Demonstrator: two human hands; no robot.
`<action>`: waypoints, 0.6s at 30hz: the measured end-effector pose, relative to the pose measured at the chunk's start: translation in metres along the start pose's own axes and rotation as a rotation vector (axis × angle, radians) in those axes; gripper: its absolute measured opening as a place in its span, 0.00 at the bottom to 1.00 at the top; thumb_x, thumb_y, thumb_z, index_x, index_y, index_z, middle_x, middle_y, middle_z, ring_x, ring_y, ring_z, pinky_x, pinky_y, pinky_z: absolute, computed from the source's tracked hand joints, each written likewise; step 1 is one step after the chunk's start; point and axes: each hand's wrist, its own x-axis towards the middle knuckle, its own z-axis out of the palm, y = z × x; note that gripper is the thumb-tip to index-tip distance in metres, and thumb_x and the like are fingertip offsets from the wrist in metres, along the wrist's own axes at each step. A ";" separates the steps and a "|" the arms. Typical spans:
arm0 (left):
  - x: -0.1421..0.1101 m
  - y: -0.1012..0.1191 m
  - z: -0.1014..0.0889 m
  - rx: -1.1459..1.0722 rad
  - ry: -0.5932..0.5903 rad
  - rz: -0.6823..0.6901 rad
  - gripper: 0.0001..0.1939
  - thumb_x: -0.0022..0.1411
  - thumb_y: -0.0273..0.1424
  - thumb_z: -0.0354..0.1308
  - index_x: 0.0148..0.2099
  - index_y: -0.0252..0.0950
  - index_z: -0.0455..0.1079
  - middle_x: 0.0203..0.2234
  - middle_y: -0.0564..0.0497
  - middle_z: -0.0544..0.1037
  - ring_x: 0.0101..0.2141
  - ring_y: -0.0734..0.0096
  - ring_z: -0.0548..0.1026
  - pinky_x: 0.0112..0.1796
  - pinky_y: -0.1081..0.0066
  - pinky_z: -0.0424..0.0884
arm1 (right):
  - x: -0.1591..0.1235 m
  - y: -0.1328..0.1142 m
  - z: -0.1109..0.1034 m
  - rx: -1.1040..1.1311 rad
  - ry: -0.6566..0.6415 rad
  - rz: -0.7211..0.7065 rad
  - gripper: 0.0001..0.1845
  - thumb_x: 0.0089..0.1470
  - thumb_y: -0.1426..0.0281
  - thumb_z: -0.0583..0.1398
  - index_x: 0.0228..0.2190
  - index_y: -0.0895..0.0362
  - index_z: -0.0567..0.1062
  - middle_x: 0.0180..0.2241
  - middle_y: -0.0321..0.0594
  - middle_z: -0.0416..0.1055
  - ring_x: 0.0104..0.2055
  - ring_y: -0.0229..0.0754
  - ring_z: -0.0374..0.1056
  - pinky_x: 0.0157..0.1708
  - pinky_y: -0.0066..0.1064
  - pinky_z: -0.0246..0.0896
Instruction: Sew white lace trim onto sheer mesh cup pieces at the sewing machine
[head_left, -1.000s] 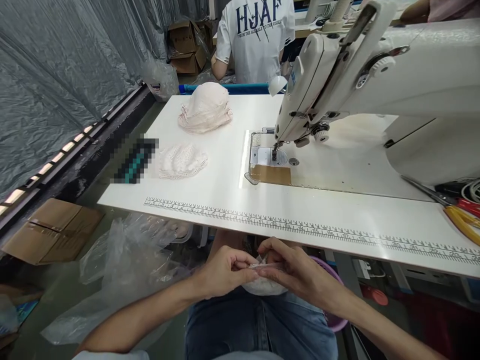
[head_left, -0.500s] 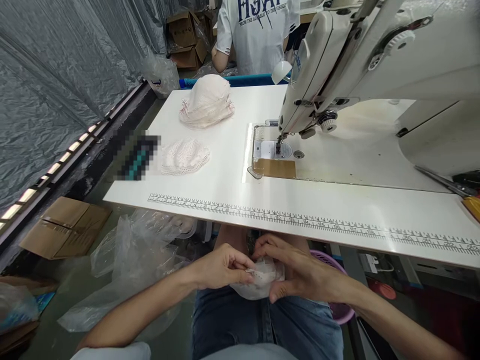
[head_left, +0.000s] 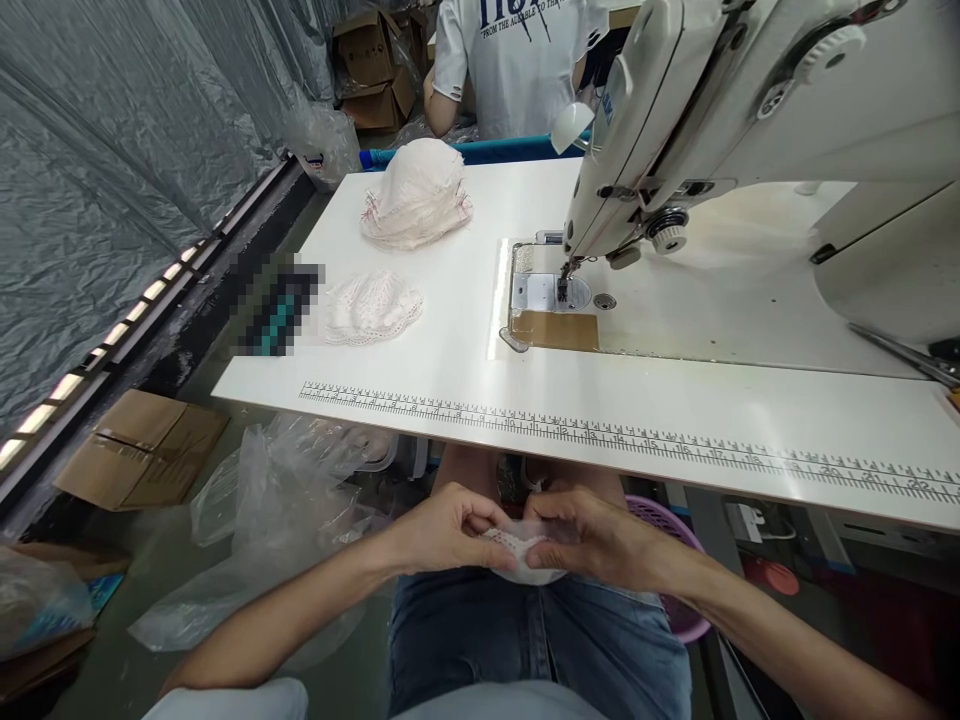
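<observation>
Above my lap, just below the table's front edge, both hands pinch a small white lace fabric piece (head_left: 527,573). My left hand (head_left: 454,528) closes thumb and fingers on its dotted lace edge. On the other side my right hand (head_left: 596,535) grips it, with the thumb laid over the fabric. The hands almost meet and partly hide the piece. On the white table (head_left: 450,370), a flat pale lace piece (head_left: 373,308) lies at the left. Behind it sits a rounded stack of pale pink cup-shaped fabric pieces (head_left: 417,195).
A sewing machine (head_left: 637,150) fills the table's right side, with scissors (head_left: 900,352) lying on its bed. Plastic bags (head_left: 270,530) and a cardboard box (head_left: 142,450) are on the floor at left. A purple basket (head_left: 667,520) stands under the table. Another person (head_left: 517,80) sits opposite.
My right hand has turned inward, its thumb moving up onto the fabric and its fingers closing nearer my left hand. The camera view has shifted slightly.
</observation>
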 end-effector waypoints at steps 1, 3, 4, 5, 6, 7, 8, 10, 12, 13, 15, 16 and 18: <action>0.001 0.000 0.001 0.010 0.023 -0.003 0.18 0.48 0.39 0.65 0.38 0.30 0.77 0.24 0.50 0.75 0.24 0.76 0.67 0.27 0.77 0.61 | 0.000 0.000 0.000 -0.007 0.002 0.002 0.18 0.54 0.61 0.58 0.20 0.58 0.62 0.18 0.28 0.51 0.21 0.30 0.48 0.20 0.24 0.40; 0.001 0.002 0.002 0.033 0.062 -0.019 0.18 0.49 0.40 0.64 0.35 0.29 0.77 0.20 0.51 0.73 0.21 0.79 0.64 0.24 0.78 0.57 | -0.001 0.000 -0.001 -0.010 0.001 0.004 0.17 0.54 0.60 0.58 0.21 0.59 0.65 0.19 0.29 0.52 0.21 0.31 0.49 0.20 0.24 0.41; 0.001 0.003 0.002 0.043 0.074 -0.027 0.17 0.49 0.39 0.64 0.34 0.28 0.77 0.19 0.51 0.73 0.21 0.79 0.62 0.23 0.78 0.56 | -0.001 0.000 -0.001 -0.012 -0.002 0.006 0.17 0.54 0.60 0.58 0.22 0.59 0.66 0.19 0.29 0.54 0.22 0.31 0.51 0.20 0.24 0.43; 0.001 0.003 0.002 0.051 0.082 -0.033 0.17 0.48 0.38 0.64 0.33 0.28 0.77 0.18 0.52 0.72 0.20 0.80 0.61 0.23 0.78 0.55 | -0.002 0.001 -0.002 -0.018 -0.006 0.010 0.15 0.53 0.61 0.59 0.23 0.59 0.68 0.20 0.30 0.57 0.23 0.32 0.53 0.21 0.24 0.44; 0.001 0.003 0.001 0.056 0.088 -0.039 0.16 0.48 0.37 0.64 0.33 0.28 0.77 0.18 0.52 0.71 0.20 0.80 0.60 0.22 0.78 0.55 | -0.003 0.001 -0.002 -0.029 -0.009 0.014 0.14 0.52 0.61 0.60 0.25 0.59 0.70 0.21 0.31 0.59 0.24 0.32 0.55 0.22 0.23 0.46; 0.001 0.003 0.001 0.061 0.090 -0.043 0.15 0.48 0.37 0.64 0.33 0.28 0.77 0.18 0.52 0.71 0.20 0.80 0.60 0.22 0.78 0.55 | -0.004 0.002 -0.002 -0.045 -0.012 0.015 0.12 0.51 0.62 0.61 0.26 0.59 0.71 0.22 0.32 0.62 0.25 0.33 0.57 0.22 0.24 0.48; 0.000 0.003 0.000 0.065 0.090 -0.045 0.15 0.48 0.36 0.64 0.33 0.28 0.77 0.18 0.52 0.72 0.20 0.80 0.60 0.23 0.78 0.55 | -0.004 0.002 -0.002 -0.061 -0.014 0.013 0.11 0.51 0.63 0.61 0.27 0.59 0.72 0.23 0.32 0.63 0.26 0.34 0.58 0.23 0.24 0.50; 0.000 0.001 -0.002 0.070 0.089 -0.048 0.14 0.49 0.36 0.63 0.33 0.28 0.77 0.19 0.51 0.72 0.20 0.80 0.61 0.23 0.78 0.55 | -0.005 0.004 -0.002 -0.085 -0.009 0.001 0.11 0.52 0.63 0.60 0.28 0.59 0.73 0.24 0.34 0.65 0.27 0.35 0.60 0.25 0.25 0.51; -0.001 0.000 -0.003 0.070 0.085 -0.053 0.14 0.49 0.36 0.63 0.34 0.29 0.78 0.19 0.51 0.72 0.20 0.80 0.61 0.22 0.78 0.55 | -0.005 0.005 -0.001 -0.086 -0.004 -0.005 0.12 0.55 0.63 0.58 0.28 0.59 0.73 0.24 0.35 0.65 0.27 0.36 0.61 0.25 0.25 0.52; -0.001 -0.001 -0.003 0.068 0.085 -0.054 0.14 0.49 0.36 0.63 0.34 0.29 0.78 0.18 0.52 0.73 0.20 0.80 0.61 0.22 0.78 0.55 | -0.005 0.006 -0.001 -0.082 -0.003 -0.004 0.12 0.55 0.62 0.57 0.27 0.59 0.72 0.24 0.35 0.65 0.27 0.36 0.60 0.24 0.25 0.52; -0.001 -0.002 -0.003 0.066 0.086 -0.052 0.14 0.49 0.37 0.63 0.33 0.30 0.78 0.19 0.52 0.73 0.20 0.80 0.62 0.22 0.78 0.56 | -0.004 0.006 -0.001 -0.065 -0.013 0.002 0.14 0.55 0.61 0.57 0.27 0.59 0.72 0.24 0.34 0.64 0.26 0.35 0.59 0.23 0.24 0.51; -0.001 -0.003 -0.003 0.065 0.086 -0.049 0.14 0.49 0.37 0.63 0.33 0.30 0.78 0.19 0.52 0.73 0.20 0.80 0.62 0.22 0.79 0.56 | -0.003 0.007 -0.002 -0.051 -0.021 0.008 0.14 0.55 0.60 0.57 0.27 0.59 0.72 0.24 0.34 0.63 0.26 0.35 0.58 0.23 0.24 0.51; -0.001 -0.004 -0.003 0.057 0.094 -0.050 0.14 0.48 0.37 0.64 0.33 0.30 0.78 0.19 0.51 0.74 0.21 0.79 0.63 0.23 0.79 0.58 | -0.003 0.007 -0.002 -0.011 -0.041 0.025 0.16 0.55 0.59 0.56 0.27 0.59 0.72 0.23 0.33 0.62 0.25 0.34 0.56 0.22 0.24 0.49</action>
